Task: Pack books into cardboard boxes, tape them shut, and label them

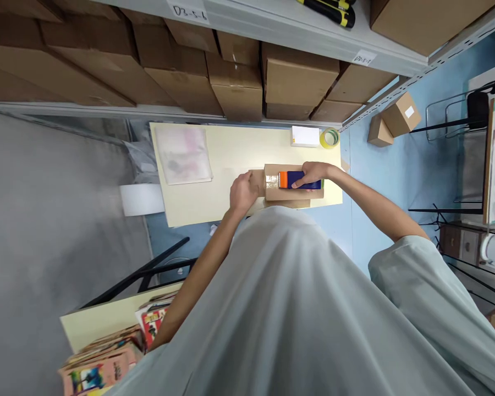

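Observation:
On the pale yellow table [231,143] lies a cardboard box [272,193] with flaps folded out and clear tape at its left end. My right hand [313,174] is wrapped round a dark blue and orange tape dispenser [284,179], which rests over the top of the box. At the box's left side, my left hand [243,192] has its fingers closed on a cardboard flap [256,182]. A roll of yellowish tape [329,138] and a small white box [305,136] are near the table's back right corner.
Plastic bags [183,154] lie on the table's left part. Behind the table is a shelf [272,33] full of cardboard boxes. Magazines [103,363] are stacked at lower left, and a white roll [142,199] is beside the table. Two boxes [401,114] stand at right.

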Motion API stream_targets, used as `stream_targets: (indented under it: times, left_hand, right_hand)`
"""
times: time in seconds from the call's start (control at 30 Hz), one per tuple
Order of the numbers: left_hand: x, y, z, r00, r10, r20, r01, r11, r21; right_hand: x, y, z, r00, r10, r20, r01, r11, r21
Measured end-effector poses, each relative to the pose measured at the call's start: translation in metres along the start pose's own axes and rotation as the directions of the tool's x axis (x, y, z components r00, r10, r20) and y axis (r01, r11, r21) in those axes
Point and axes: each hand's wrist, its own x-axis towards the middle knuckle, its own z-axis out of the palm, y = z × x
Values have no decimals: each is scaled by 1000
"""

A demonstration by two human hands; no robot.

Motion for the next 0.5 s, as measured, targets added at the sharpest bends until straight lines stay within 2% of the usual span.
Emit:
stream_targets:
  times: [0.1,0.17,0.3,0.5]
  left_hand:
    - [-9,19,9,966,257,22,-257,966,1]
    - [-11,32,20,935,342,96,-346,938,28]
    - [-9,47,38,940,286,187,-321,926,198]
    - [-12,57,44,965,218,145,-258,885,386]
  right_hand:
    - [2,1,0,1000,2,-1,-2,1000,-17]
    - [2,2,0,1000,5,-2,-5,1000,-26]
    - [1,3,-1,1000,-3,15,3,1000,-1]
    - [-3,4,-1,1000,-6,0,6,996,-86]
